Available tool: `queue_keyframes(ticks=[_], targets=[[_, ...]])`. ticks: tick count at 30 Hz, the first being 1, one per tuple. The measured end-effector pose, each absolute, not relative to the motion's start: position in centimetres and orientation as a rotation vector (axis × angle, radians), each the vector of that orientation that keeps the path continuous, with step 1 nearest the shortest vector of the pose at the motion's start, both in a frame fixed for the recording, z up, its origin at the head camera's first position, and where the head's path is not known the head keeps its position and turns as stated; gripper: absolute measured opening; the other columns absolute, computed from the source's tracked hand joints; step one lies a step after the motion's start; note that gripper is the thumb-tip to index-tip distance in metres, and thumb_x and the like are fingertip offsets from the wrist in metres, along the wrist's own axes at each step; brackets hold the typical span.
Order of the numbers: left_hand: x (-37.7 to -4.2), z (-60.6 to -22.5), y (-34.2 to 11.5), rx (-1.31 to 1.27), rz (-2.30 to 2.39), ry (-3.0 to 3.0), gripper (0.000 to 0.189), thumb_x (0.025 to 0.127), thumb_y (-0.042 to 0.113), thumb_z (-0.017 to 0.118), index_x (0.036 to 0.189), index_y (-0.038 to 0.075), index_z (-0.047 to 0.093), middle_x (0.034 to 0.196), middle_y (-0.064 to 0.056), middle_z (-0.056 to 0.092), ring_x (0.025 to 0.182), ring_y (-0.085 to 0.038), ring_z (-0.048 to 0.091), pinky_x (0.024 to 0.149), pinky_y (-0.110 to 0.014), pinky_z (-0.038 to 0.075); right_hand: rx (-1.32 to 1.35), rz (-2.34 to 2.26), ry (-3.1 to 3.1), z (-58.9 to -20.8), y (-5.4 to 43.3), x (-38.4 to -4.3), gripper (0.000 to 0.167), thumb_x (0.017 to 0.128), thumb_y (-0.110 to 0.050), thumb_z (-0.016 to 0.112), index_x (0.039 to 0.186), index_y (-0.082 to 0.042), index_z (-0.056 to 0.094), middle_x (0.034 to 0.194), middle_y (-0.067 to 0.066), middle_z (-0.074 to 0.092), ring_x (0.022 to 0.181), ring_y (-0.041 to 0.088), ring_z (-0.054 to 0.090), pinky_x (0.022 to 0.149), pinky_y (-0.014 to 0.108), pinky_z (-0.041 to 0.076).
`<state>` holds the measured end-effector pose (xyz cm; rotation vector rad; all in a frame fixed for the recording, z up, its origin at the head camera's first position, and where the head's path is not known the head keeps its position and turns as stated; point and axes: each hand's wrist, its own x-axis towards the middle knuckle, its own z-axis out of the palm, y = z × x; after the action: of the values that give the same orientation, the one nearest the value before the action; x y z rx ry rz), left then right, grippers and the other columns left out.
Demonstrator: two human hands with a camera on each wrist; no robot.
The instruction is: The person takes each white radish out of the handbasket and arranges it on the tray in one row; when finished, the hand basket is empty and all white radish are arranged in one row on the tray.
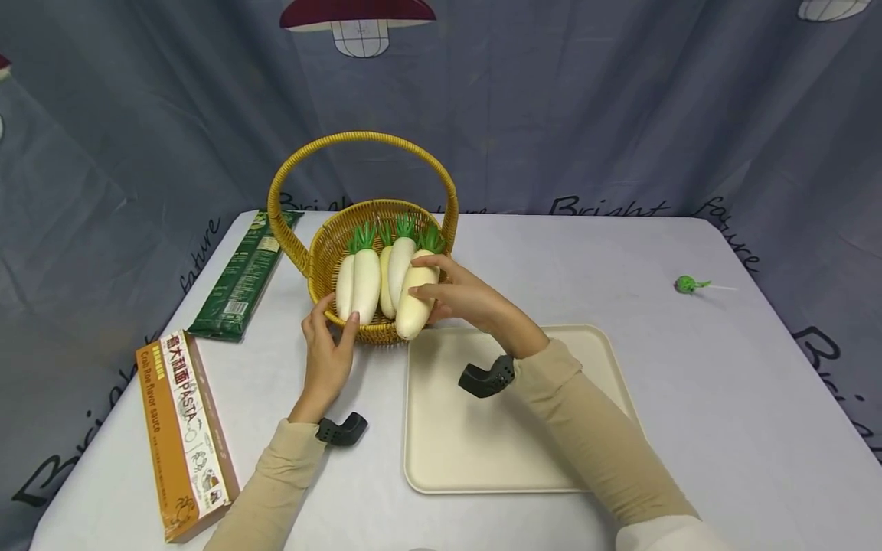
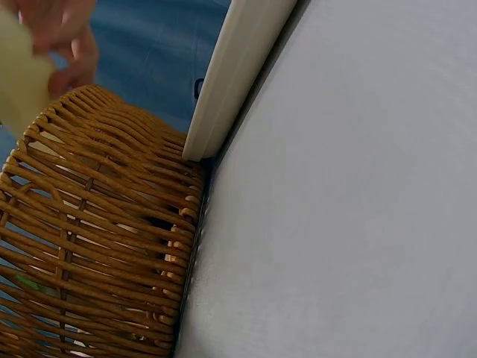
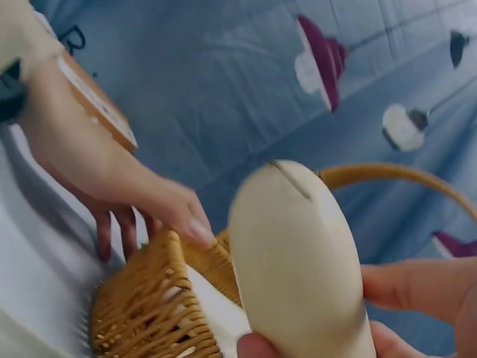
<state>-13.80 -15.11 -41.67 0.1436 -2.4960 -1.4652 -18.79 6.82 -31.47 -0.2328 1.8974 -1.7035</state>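
Note:
A yellow wicker basket point(image 1: 329, 256) with a tall arched handle holds several white radishes point(image 1: 366, 287) with green tops. My right hand point(image 1: 468, 298) grips one white radish point(image 1: 416, 302) at the basket's right front; its rounded end points toward me. In the right wrist view this radish point(image 3: 298, 253) fills the middle, between thumb and fingers. My left hand point(image 1: 327, 363) holds the basket's front left rim, its thumb point(image 3: 195, 227) over the edge and its fingers along the outer wall. The left wrist view shows the woven side point(image 2: 97, 231) close up.
A beige tray point(image 1: 482, 451) lies in front of the basket, beneath my right forearm. On the left are an orange pasta box point(image 1: 182, 436) and a green packet point(image 1: 241, 283). A small green item on a white stick point(image 1: 687, 285) lies far right. A curtain hangs behind.

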Motion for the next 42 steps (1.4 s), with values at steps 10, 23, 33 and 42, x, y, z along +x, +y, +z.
queue_keyframes(ticks=[10,23,33,42], targets=[[-13.4,-41.9,-15.2,0.163,-1.479,-2.491,0.056,0.091,0.047,0.046,0.138,0.025,0.025,0.132,-0.018,0.023,0.110,-0.029,0.037,0.092,-0.042,0.035,-0.488,-1.553,1.873,-34.3,11.8,-11.0,0.049,0.085,-0.019,0.063,0.127,-0.022,0.038,0.113,0.015,0.036,0.085,0.019,0.055,0.076,0.036,0.048],[-13.5,-41.9,-15.0,0.151,-1.491,-2.472,0.056,0.091,0.047,0.045,0.138,0.026,0.024,0.131,-0.018,0.023,0.110,-0.028,0.038,0.092,-0.042,0.035,-0.624,-1.448,2.082,-38.6,10.0,-5.8,0.047,0.083,-0.025,0.065,0.126,-0.023,0.045,0.113,0.011,0.047,0.082,0.012,0.059,0.066,0.024,0.049],[-13.7,-41.7,-15.0,0.132,-1.481,-2.471,0.058,0.091,0.048,0.045,0.139,0.024,0.023,0.130,-0.018,0.023,0.107,-0.027,0.037,0.091,-0.041,0.034,-0.591,-1.439,2.281,-39.7,9.3,-5.4,0.063,0.082,-0.033,0.067,0.136,-0.026,0.035,0.112,0.013,0.044,0.079,0.010,0.059,0.063,0.022,0.049],[-13.8,-41.7,-15.0,0.141,-1.472,-2.485,0.057,0.092,0.045,0.045,0.139,0.023,0.022,0.129,-0.018,0.024,0.107,-0.028,0.037,0.089,-0.040,0.034,-0.580,-1.405,2.283,-39.5,9.3,-5.0,0.064,0.083,-0.030,0.065,0.137,-0.019,0.032,0.113,0.009,0.045,0.082,0.008,0.054,0.066,0.020,0.048]])
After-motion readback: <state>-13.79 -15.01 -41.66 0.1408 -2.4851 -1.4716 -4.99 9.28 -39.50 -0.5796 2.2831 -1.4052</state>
